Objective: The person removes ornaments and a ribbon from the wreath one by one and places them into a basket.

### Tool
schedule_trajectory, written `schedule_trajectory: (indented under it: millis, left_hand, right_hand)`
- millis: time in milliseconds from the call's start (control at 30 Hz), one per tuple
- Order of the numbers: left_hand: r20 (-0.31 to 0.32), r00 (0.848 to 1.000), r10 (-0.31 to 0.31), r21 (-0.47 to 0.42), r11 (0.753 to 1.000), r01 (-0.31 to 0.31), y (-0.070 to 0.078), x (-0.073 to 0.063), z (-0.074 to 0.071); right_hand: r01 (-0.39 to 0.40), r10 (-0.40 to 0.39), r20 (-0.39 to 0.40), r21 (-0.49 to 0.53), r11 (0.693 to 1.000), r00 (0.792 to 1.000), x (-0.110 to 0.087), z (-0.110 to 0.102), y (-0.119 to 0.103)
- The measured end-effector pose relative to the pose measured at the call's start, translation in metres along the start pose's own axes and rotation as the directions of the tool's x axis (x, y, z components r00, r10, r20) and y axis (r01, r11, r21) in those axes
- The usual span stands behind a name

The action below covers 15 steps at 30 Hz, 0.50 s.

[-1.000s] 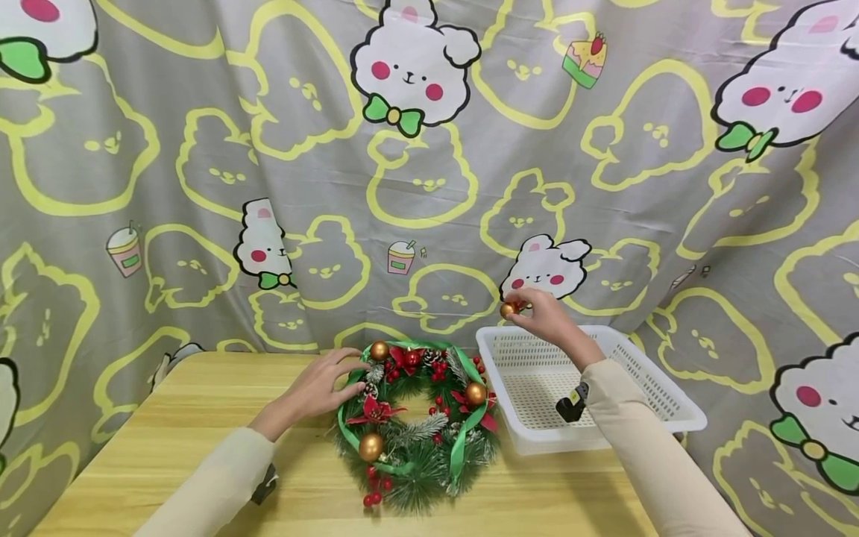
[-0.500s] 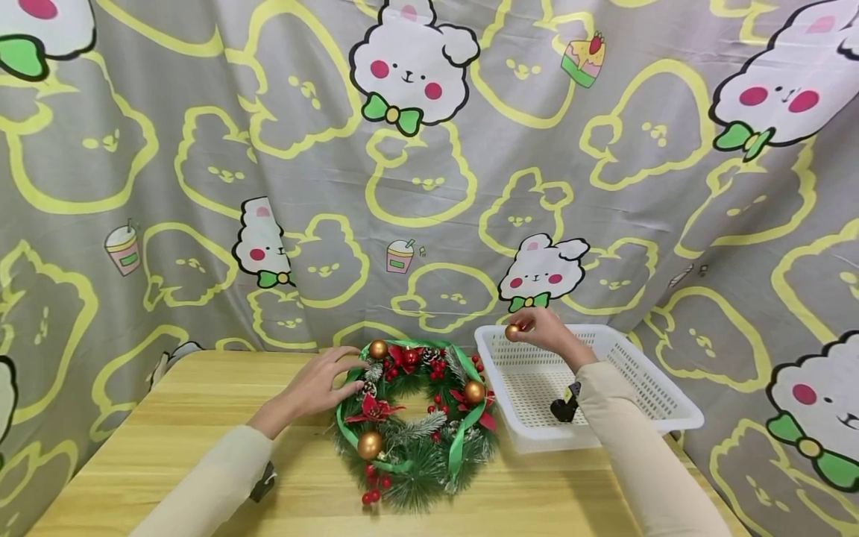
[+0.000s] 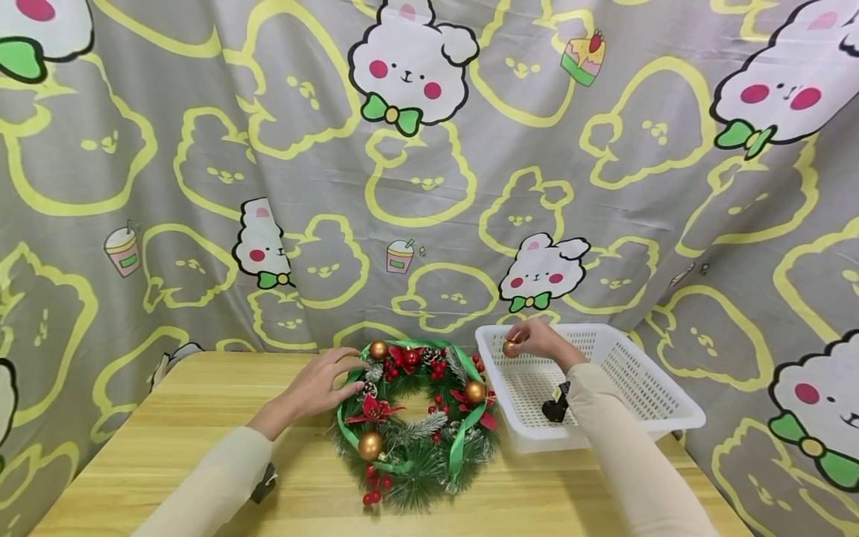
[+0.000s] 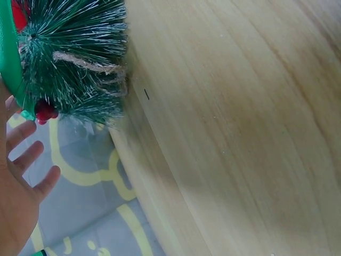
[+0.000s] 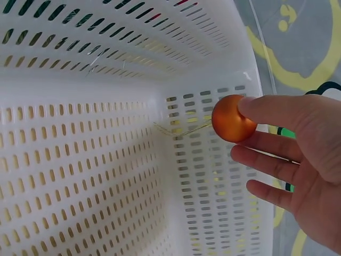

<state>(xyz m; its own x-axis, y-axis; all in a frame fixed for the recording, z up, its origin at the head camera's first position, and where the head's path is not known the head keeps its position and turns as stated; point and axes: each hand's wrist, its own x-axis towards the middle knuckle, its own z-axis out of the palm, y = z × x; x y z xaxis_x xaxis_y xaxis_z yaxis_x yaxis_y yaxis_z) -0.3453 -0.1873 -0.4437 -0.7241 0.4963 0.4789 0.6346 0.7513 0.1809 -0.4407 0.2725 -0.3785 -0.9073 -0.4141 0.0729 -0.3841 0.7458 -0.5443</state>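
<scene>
Starting from the left of the table: left hand at the wreath's left edge, fingers loosely spread, fingertips at the greenery; whether any press on it, cannot tell. Wreath lies flat, centred left to right, ribbon laid over it, gold balls set round it. Basket at the table's far right corner, its left edge just beside the wreath. Loose gold ball is over the basket's far left corner, thin cord trailing from it; contact with the wall unclear. Right hand pinches that ball by thumb and forefinger, other fingers apart. Change: right hand and ball have come down from above the far rim; left hand and wreath unmoved. Judgement: ball being lowered into the basket, not yet released.
</scene>
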Motion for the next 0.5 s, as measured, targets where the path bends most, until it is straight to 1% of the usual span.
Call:
schedule_trajectory:
  millis: [100, 267, 333, 500]
  left_hand:
    - [0.005, 1.0, -0.004, -0.001, 1.0, 0.004, 0.0013, -0.0005, -0.0006]
    - [0.006, 1.0, -0.002, -0.002, 1.0, 0.002, 0.0021, 0.0005, -0.0011]
    - [0.006, 1.0, -0.002, -0.002, 1.0, 0.002, 0.0019, 0.0012, -0.001]
    - [0.01, 1.0, -0.002, -0.004, 1.0, 0.002, 0.0018, 0.0016, -0.001]
  right_hand:
    - [-0.047, 0.047, 0.02, -0.002, 0.999, 0.999, -0.0003, 0.0023, 0.0005]
    - [-0.055, 0.055, 0.053, -0.005, 0.998, 0.997, -0.0019, 0.0029, -0.0009]
    - [-0.046, 0.046, 0.069, -0.002, 0.999, 0.997, -0.0017, 0.003, -0.0014]
    - [-0.086, 0.083, 0.111, 0.022, 0.996, 0.99, -0.0014, 0.0059, -0.0031]
